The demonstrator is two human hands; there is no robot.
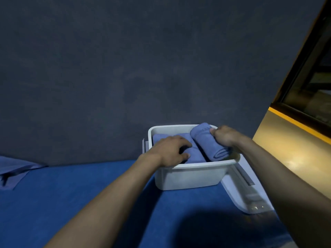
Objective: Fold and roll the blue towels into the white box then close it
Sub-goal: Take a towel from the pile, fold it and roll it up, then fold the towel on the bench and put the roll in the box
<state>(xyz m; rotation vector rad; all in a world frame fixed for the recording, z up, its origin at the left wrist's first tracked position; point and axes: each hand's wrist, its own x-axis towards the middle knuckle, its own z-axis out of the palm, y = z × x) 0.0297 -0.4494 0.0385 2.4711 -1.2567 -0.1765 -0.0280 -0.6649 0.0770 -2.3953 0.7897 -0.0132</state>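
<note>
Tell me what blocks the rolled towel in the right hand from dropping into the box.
Nothing visible. The right hand holds the rolled towel tilted over the free right side of the white box; the left hand presses the packed towels aside.

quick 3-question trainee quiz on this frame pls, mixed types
1. True or false: the lid is on the white box.
2. Which hand grips the rolled towel at the box's right side?
3. The left hand rests on: A) the lid B) towels in the box C) the loose towel

Key: 1 false; 2 right hand; 3 B
</note>
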